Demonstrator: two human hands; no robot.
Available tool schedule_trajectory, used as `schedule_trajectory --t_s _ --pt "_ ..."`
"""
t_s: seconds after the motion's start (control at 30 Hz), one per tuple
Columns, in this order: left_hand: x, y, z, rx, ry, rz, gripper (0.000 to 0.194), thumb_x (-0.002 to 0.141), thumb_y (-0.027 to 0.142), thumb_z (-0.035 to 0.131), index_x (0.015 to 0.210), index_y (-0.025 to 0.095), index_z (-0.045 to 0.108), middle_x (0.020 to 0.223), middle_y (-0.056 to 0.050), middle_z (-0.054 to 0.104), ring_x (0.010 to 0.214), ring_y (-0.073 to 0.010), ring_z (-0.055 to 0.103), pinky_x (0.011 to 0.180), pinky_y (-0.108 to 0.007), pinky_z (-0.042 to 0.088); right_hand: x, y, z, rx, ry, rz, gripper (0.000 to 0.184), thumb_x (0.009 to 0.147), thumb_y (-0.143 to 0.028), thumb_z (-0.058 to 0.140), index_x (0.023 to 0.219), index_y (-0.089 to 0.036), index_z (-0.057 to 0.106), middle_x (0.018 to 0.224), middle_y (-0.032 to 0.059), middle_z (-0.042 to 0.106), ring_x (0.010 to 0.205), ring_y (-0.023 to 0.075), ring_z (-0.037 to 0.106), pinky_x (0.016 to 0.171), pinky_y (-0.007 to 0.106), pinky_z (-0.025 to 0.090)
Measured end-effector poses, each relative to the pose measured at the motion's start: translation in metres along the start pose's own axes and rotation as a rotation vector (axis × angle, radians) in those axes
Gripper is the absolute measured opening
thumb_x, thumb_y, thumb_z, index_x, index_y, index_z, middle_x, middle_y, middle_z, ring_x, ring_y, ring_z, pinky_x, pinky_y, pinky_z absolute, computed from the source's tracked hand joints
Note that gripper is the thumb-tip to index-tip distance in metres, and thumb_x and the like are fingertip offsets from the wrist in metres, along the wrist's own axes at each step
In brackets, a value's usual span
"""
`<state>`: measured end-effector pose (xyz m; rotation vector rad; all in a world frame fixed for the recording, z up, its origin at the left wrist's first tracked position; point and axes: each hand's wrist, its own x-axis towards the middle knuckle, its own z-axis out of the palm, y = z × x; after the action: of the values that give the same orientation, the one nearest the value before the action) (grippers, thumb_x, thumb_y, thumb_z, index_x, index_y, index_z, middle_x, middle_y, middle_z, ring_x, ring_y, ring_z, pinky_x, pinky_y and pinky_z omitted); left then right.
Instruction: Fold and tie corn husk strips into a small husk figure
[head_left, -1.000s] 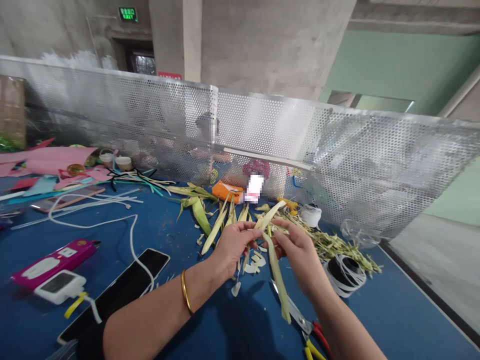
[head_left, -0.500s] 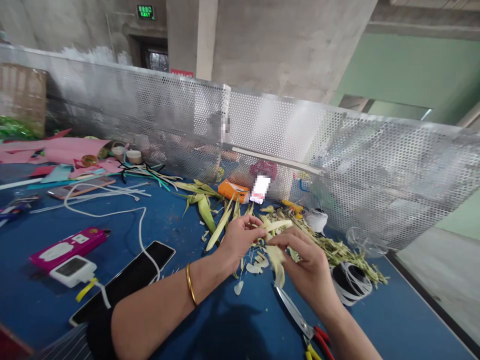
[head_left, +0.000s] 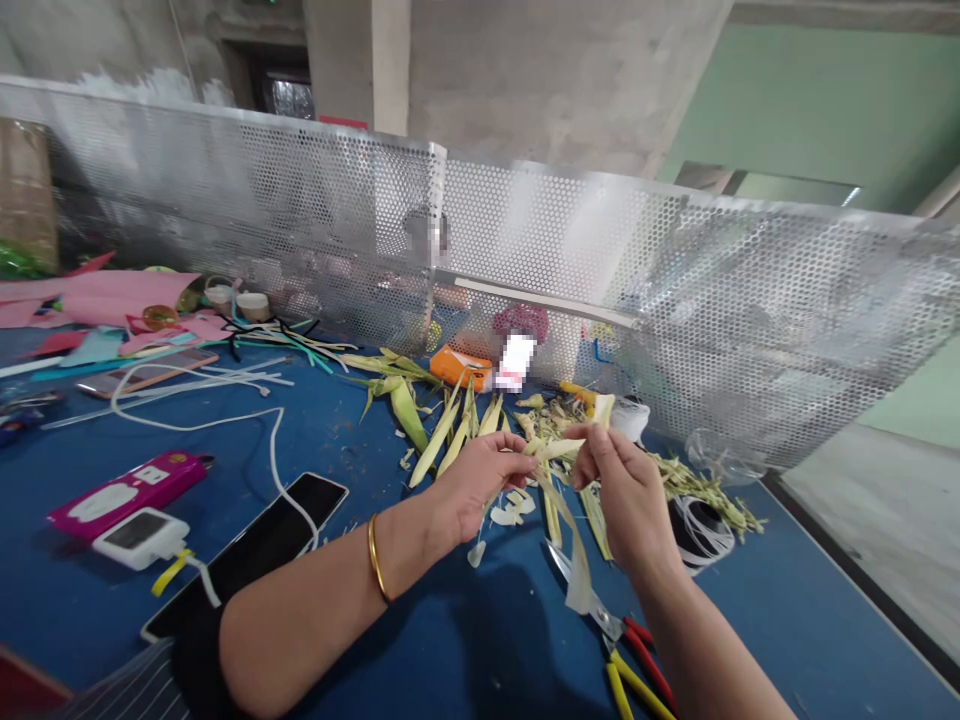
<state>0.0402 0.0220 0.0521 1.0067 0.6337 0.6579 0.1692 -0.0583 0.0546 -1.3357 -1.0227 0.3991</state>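
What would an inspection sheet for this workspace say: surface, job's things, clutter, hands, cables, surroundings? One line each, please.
Surface: blue tabletop, littered with pale scraps.
Job's things: pale husk strips held up, one end overlapping the scissors in view.
Clutter: dark phone, magenta object, pink sheets and a dark spool.
Hands: left hand and right hand each pinch the strips between fingers.
Cables: white cable loops across the tabletop and overlaps the dark phone.
Surroundings: perforated metal screen at the back; green wall beyond.
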Motion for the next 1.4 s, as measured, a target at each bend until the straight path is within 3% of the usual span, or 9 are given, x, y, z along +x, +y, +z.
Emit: schedule_trajectory --t_s 0.13,0.33,0.47,0.7,0.87,1.07,1.23,1.33,1.4 --pt "-0.001 0.002 0.001 -0.012 0.019 0.001 0.019 0.065 0.004 0.068 0.067 0.015 0.053 0.059 0.003 0.054 0.052 -0.0058 0.047 0.058 -0.022 0.037 -0.001 0.002 -0.002 -0.257 -0.081 0.0 0.044 0.092 -0.053 0.045 0.076 -0.017 0.065 0.051 -0.0039 0.043 0.05 0.0127 0.044 0.05 0.026 0.033" --pt "0.0 0.003 0.001 -0.042 0.067 0.007 0.017 0.066 0.001 0.065 0.067 0.014 0.055 0.06 0.002 0.055 0.054 -0.0065 0.049 0.059 -0.022 0.038 -0.003 -0.002 -0.003 -0.519 -0.109 -0.135 0.029 0.088 -0.042 0.051 0.068 -0.021 0.053 0.056 -0.0034 0.049 0.053 0.012 0.043 0.053 0.024 0.034" --pt "0.001 0.003 0.001 -0.042 0.082 0.017 0.016 0.066 0.002 0.065 0.066 0.014 0.055 0.059 0.002 0.054 0.054 -0.0065 0.05 0.058 -0.022 0.038 -0.004 -0.004 -0.005 -0.656 -0.157 -0.136 0.026 0.085 -0.037 0.052 0.065 -0.021 0.052 0.055 -0.0044 0.047 0.052 0.0115 0.041 0.053 0.024 0.032" --pt "-0.001 -0.002 0.003 0.054 0.063 0.095 0.015 0.065 0.009 0.07 0.066 0.014 0.055 0.06 0.004 0.054 0.053 -0.0061 0.048 0.058 -0.022 0.039 -0.002 -0.005 -0.005 -0.614 -0.172 -0.059 0.03 0.083 -0.039 0.052 0.06 -0.021 0.049 0.053 -0.0044 0.045 0.051 0.0115 0.039 0.051 0.025 0.031" --pt "0.0 -0.004 0.002 0.12 0.077 0.17 0.016 0.064 0.011 0.07 0.068 0.015 0.055 0.061 0.005 0.054 0.053 -0.007 0.049 0.058 -0.023 0.04 -0.003 -0.007 -0.007 -0.661 -0.19 -0.082 0.027 0.082 -0.036 0.051 0.06 -0.021 0.049 0.054 -0.0037 0.047 0.053 0.012 0.042 0.053 0.025 0.032" --pt "-0.001 -0.003 0.004 0.191 0.095 0.163 0.017 0.067 0.008 0.069 0.075 0.016 0.055 0.056 0.006 0.055 0.052 -0.008 0.05 0.055 -0.022 0.039 -0.004 -0.009 -0.006 -0.743 -0.18 -0.089 0.027 0.083 -0.037 0.052 0.062 -0.021 0.053 0.052 -0.0036 0.049 0.05 0.0118 0.042 0.052 0.025 0.03" --pt "-0.002 -0.005 0.006 0.168 0.105 0.115 0.023 0.066 0.005 0.068 0.081 0.015 0.055 0.055 0.006 0.057 0.051 -0.0075 0.049 0.055 -0.021 0.038 -0.001 -0.002 -0.004 -0.643 -0.179 -0.123 0.017 0.086 -0.037 0.053 0.085 -0.021 0.058 0.059 -0.0027 0.057 0.053 0.0134 0.049 0.054 0.024 0.034" --pt "-0.002 -0.005 0.006 0.173 0.054 0.112 0.017 0.064 0.006 0.068 0.076 0.014 0.06 0.057 0.005 0.059 0.052 -0.0078 0.049 0.054 -0.021 0.037 0.001 0.002 -0.004 -0.611 -0.184 -0.141 0.023 0.087 -0.036 0.054 0.103 -0.02 0.057 0.06 -0.0039 0.057 0.055 0.0142 0.051 0.055 0.025 0.036" --pt "-0.002 -0.005 0.005 0.233 0.004 0.109 0.009 0.064 0.006 0.065 0.069 0.013 0.064 0.057 0.003 0.058 0.052 -0.0077 0.048 0.054 -0.022 0.038 0.001 0.002 -0.004 -0.617 -0.209 -0.136 0.025 0.088 -0.039 0.052 0.104 -0.021 0.06 0.061 -0.0027 0.059 0.056 0.0146 0.052 0.055 0.025 0.036"
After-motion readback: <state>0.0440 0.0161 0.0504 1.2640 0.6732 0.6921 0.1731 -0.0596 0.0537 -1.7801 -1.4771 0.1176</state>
